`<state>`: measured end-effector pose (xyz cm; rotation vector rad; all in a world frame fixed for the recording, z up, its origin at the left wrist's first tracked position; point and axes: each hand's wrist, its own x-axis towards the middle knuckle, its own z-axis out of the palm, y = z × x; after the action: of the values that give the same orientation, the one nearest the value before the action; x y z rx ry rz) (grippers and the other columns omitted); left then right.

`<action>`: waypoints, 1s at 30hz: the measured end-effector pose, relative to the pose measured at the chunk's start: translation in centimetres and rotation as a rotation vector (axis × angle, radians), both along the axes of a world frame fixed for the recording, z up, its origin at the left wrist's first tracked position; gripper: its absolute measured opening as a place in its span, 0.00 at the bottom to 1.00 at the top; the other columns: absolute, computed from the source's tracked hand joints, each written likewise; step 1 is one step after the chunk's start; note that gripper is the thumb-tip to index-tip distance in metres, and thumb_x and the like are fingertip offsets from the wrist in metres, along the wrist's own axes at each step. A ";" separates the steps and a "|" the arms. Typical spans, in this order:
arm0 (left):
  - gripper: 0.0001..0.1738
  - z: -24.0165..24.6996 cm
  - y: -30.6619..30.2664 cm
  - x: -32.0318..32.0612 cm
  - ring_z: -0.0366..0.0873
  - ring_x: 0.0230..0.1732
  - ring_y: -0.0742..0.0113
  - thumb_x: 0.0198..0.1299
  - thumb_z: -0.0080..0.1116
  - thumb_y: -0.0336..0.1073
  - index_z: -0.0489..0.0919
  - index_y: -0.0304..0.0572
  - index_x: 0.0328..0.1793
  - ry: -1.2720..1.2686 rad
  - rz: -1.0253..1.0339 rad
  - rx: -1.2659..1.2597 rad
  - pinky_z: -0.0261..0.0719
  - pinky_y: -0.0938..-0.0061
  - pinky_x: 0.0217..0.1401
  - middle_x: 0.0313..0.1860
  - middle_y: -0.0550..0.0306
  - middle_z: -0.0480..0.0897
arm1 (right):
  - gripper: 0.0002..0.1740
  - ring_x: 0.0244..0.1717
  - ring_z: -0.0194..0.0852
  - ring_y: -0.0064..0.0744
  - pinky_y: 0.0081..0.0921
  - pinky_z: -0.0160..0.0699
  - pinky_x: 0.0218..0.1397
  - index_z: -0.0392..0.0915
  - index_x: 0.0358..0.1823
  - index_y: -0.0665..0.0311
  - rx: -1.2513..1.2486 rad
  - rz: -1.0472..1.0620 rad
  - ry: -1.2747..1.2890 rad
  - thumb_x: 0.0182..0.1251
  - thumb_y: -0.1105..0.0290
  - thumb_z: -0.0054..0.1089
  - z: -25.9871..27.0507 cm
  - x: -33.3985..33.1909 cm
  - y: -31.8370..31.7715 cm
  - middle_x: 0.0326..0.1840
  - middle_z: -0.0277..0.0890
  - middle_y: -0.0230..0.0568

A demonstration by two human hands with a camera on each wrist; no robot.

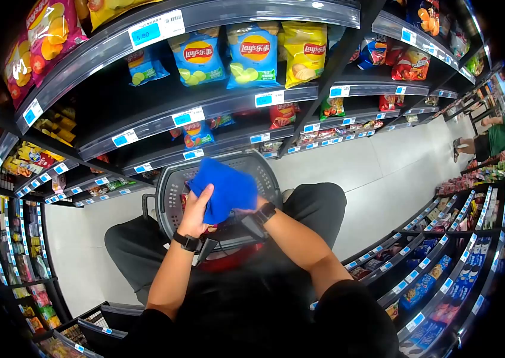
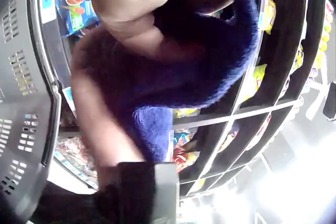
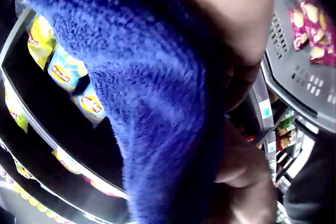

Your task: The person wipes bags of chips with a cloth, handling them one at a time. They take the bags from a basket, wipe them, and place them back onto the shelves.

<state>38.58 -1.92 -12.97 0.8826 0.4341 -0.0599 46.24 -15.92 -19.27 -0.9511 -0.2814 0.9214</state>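
Observation:
A plush blue cloth (image 1: 226,186) is held up in both hands over a grey shopping basket (image 1: 268,174). My left hand (image 1: 194,210) grips its near left side, with the thumb lying on top of the fabric. My right hand (image 1: 258,204) holds the right side and is mostly covered by the cloth in the head view. In the left wrist view, curled fingers (image 2: 142,29) press into the bunched, folded fabric. The cloth's fuzzy surface fills the middle of the right wrist view. A pink-red snack bag (image 3: 314,30) lies in the basket.
The basket stands between the person's knees (image 1: 318,209). Ahead are curved black shelves with blue chip bags (image 1: 252,55), a yellow chip bag (image 1: 305,55) and price tags (image 1: 156,30). More snack shelves (image 1: 437,268) run along the right. Another person (image 1: 491,140) is at the far right.

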 end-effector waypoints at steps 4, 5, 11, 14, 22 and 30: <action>0.26 -1.2 0.2 -0.2 0.76 0.60 0.66 0.72 0.56 0.36 0.66 0.37 0.73 -0.029 0.081 0.209 0.75 0.69 0.64 0.63 0.55 0.77 | 0.27 0.55 0.80 0.38 0.33 0.83 0.55 0.71 0.65 0.61 0.075 -0.035 0.251 0.77 0.48 0.42 -0.4 0.1 -0.4 0.58 0.78 0.41; 0.25 -1.5 0.4 0.0 0.76 0.60 0.66 0.73 0.55 0.37 0.66 0.37 0.72 -0.063 0.114 0.291 0.75 0.70 0.64 0.62 0.55 0.77 | 0.28 0.55 0.80 0.38 0.33 0.83 0.55 0.71 0.65 0.61 0.093 -0.052 0.308 0.78 0.48 0.41 -0.5 0.2 -0.3 0.58 0.78 0.42; 0.17 -7.4 5.3 0.3 0.77 0.47 0.74 0.74 0.49 0.38 0.72 0.38 0.64 0.082 0.107 0.250 0.78 0.78 0.48 0.49 0.58 0.81 | 0.34 0.60 0.77 0.44 0.41 0.78 0.63 0.71 0.65 0.63 0.319 -0.222 0.533 0.77 0.42 0.35 -0.2 3.2 -2.3 0.61 0.76 0.47; 0.13 -14.0 7.5 0.6 0.77 0.39 0.74 0.71 0.50 0.35 0.78 0.40 0.56 0.189 -0.098 0.497 0.76 0.78 0.41 0.40 0.60 0.82 | 0.35 0.59 0.77 0.46 0.46 0.78 0.61 0.71 0.65 0.64 0.286 -0.309 0.472 0.75 0.42 0.35 -1.2 5.2 -3.9 0.61 0.76 0.48; 0.18 -33.9 12.6 -4.2 0.84 0.53 0.48 0.57 0.62 0.38 0.82 0.50 0.55 0.405 -0.874 1.502 0.80 0.57 0.58 0.50 0.45 0.86 | 0.36 0.73 0.62 0.50 0.51 0.62 0.75 0.60 0.75 0.61 0.315 -0.474 0.020 0.76 0.43 0.36 -2.1 7.4 -8.6 0.75 0.62 0.49; 0.19 -36.0 8.1 -7.8 0.83 0.57 0.51 0.63 0.53 0.34 0.77 0.47 0.61 0.396 -1.260 1.764 0.83 0.58 0.53 0.58 0.49 0.82 | 0.37 0.75 0.59 0.51 0.52 0.59 0.77 0.53 0.78 0.62 0.055 -0.527 -0.175 0.78 0.44 0.37 -3.5 9.7 -13.5 0.78 0.58 0.50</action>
<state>30.81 6.16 -48.94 2.8123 0.1220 -1.1635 55.99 -29.41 -22.73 -0.9909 -0.1877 0.3475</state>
